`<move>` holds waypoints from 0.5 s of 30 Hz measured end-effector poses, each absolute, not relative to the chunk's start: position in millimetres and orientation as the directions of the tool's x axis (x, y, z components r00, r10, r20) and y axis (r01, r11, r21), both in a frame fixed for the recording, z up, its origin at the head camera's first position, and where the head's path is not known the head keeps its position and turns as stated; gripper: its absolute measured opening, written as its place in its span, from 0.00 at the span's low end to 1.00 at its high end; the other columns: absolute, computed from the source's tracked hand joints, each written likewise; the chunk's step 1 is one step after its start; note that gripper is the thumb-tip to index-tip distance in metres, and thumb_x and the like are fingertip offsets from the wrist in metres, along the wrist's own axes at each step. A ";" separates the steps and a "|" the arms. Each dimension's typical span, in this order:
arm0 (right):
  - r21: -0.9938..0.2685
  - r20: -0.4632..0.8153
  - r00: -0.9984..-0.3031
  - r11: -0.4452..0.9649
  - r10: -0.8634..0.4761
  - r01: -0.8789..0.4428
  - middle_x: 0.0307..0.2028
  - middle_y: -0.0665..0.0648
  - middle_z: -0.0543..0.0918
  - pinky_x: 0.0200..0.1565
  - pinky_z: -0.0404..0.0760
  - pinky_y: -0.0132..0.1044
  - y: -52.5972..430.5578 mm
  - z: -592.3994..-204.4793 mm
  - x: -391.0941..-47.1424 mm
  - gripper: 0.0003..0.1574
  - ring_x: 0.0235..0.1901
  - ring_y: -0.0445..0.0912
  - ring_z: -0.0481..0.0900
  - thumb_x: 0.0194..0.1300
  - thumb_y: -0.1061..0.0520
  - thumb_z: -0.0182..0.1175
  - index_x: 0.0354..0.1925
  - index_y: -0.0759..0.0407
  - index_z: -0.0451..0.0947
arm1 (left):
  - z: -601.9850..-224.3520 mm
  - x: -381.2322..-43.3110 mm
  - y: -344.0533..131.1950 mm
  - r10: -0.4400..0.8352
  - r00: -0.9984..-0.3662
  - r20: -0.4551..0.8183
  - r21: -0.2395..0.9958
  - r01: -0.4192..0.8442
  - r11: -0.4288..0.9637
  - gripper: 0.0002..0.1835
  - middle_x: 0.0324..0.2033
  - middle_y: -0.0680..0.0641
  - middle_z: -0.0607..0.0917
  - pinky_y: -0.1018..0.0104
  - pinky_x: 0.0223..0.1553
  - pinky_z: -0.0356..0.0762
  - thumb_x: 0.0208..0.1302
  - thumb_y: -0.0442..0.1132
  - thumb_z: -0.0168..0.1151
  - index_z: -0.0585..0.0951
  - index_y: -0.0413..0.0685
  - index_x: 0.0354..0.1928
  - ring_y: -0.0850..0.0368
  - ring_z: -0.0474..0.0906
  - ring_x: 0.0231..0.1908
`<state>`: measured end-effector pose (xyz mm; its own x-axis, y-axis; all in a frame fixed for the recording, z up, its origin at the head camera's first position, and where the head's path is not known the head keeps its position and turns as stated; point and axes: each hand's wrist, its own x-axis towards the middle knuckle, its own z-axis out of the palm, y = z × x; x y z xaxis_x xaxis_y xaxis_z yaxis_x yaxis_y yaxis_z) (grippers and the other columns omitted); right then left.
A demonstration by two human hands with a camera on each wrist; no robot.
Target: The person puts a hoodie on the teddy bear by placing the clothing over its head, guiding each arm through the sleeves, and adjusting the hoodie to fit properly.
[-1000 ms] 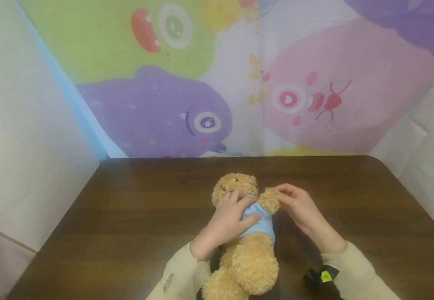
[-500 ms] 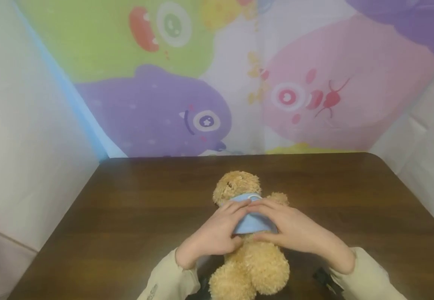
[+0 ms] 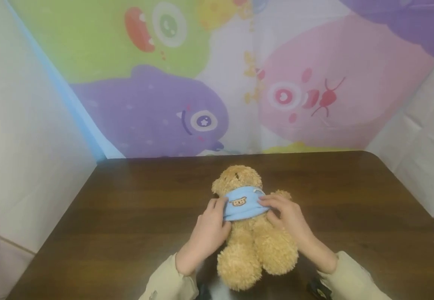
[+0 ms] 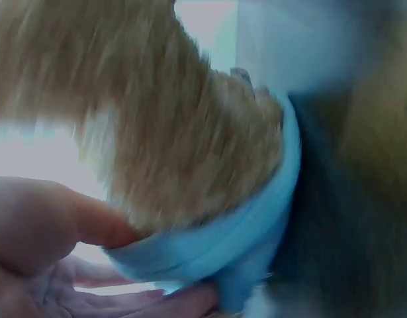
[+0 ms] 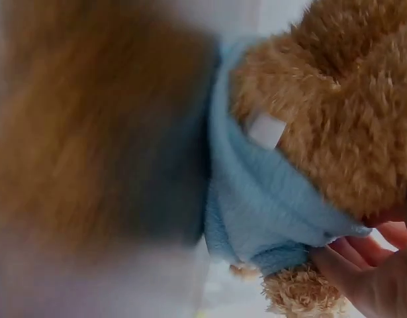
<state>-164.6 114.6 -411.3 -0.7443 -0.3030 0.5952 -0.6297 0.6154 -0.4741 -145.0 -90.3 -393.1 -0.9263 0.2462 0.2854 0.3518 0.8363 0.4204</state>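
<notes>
A tan, shaggy teddy bear [image 3: 239, 177] lies on its back in the head view, its head toward the far edge and its legs toward me. It wears a light blue shirt [image 3: 241, 210] with a small face badge on the front. My left hand [image 3: 206, 231] grips the shirt's left side; in the left wrist view the thumb [image 4: 100, 222] lies at the hem [image 4: 190, 255]. On the other side my right hand [image 3: 292, 221] holds the shirt near its lower edge, below the bear's arm [image 3: 282, 194]. A white tag [image 5: 265, 130] sticks out at the hem in the right wrist view.
The bear lies on a dark brown wooden table [image 3: 134, 225]. A cartoon-printed cloth [image 3: 239, 83] hangs behind the table, with pale sheets [image 3: 37, 125] at the sides. Black straps [image 3: 319, 288] show by the right cuff.
My right hand has left the bear's arm, and both hands, which met over the shirt's front, have spread to its sides. The bear has turned face up, showing the badge.
</notes>
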 end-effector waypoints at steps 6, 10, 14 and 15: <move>-0.638 0.523 -0.839 0.586 -0.146 -0.500 0.38 0.56 0.83 0.44 0.76 0.44 106.1 -422.6 -170.4 0.15 0.41 0.49 0.79 0.50 0.72 0.55 0.35 0.60 0.81 | -403.6 -160.4 -96.2 0.216 -0.903 0.373 0.429 0.374 0.822 0.16 0.44 0.41 0.74 0.61 0.23 0.71 0.49 0.31 0.54 0.74 0.41 0.44 0.51 0.73 0.33; -0.618 0.477 -0.859 0.625 -0.185 -0.478 0.28 0.52 0.81 0.34 0.74 0.37 108.1 -424.2 -172.8 0.12 0.29 0.43 0.75 0.51 0.71 0.53 0.26 0.56 0.78 | -407.4 -160.8 -100.3 0.271 -0.891 0.365 0.442 0.422 0.792 0.05 0.48 0.43 0.75 0.69 0.21 0.65 0.49 0.34 0.54 0.73 0.46 0.30 0.55 0.73 0.29; -0.602 0.410 -0.865 0.627 -0.290 -0.495 0.16 0.46 0.69 0.24 0.66 0.30 112.7 -420.8 -178.5 0.15 0.19 0.38 0.64 0.50 0.68 0.51 0.14 0.52 0.67 | -404.1 -162.5 -104.1 0.325 -0.890 0.321 0.455 0.446 0.771 0.05 0.55 0.42 0.73 0.71 0.24 0.65 0.50 0.37 0.53 0.68 0.50 0.21 0.55 0.74 0.33; -0.607 0.389 -0.861 0.611 -0.329 -0.508 0.14 0.45 0.66 0.23 0.64 0.30 113.5 -420.0 -179.8 0.16 0.18 0.38 0.63 0.50 0.68 0.50 0.12 0.52 0.65 | -403.3 -163.1 -105.3 0.333 -0.891 0.310 0.461 0.447 0.766 0.06 0.56 0.41 0.72 0.71 0.25 0.66 0.50 0.37 0.52 0.67 0.50 0.20 0.54 0.75 0.35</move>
<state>-179.8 113.5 -420.0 -0.8605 -0.3291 0.3888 -0.5080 0.6109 -0.6072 -163.1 -105.3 -403.3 -0.8905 0.3334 0.3096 0.4473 0.7661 0.4615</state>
